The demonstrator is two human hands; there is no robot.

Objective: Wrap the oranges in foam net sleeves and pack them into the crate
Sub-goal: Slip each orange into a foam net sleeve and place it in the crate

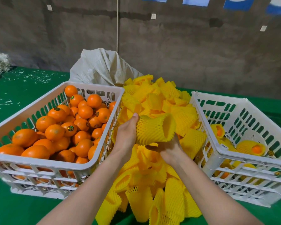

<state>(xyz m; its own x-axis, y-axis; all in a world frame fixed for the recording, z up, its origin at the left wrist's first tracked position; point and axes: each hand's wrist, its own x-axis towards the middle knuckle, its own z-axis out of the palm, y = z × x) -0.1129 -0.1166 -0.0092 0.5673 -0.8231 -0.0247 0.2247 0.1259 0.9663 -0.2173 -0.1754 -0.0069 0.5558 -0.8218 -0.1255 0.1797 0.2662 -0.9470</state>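
Sleeve first: the yellow foam net sleeve [152,130] lies crosswise between my hands. Its long axis runs left to right, with the open mouth facing right and slightly toward me. My left hand [126,135] grips the far end, fingers curled round the back and thumb laid over the top. My right hand [168,151] sits under the mouth end with its thumb against the lower rim. Its fingers are tucked beneath, so I cannot tell whether they grip or only prop. The mouth shows only yellow, and I cannot tell if fruit is inside.

Below and beyond my fingers spreads a heap of loose yellow foam sleeves [152,176], too many to count. Just outside my left knuckles stands one white slotted plastic crate [39,160] piled with bare glossy oranges [55,132], dozens of them. Right of my right fingers stands a second white slotted crate [250,158]. Its near wall rises between the sleeve's mouth and two sleeved oranges [251,147] lying inside, and more show through the slots. One off-white woven sack [101,67] slumps past the heap, and green cloth [15,208] lies under everything.
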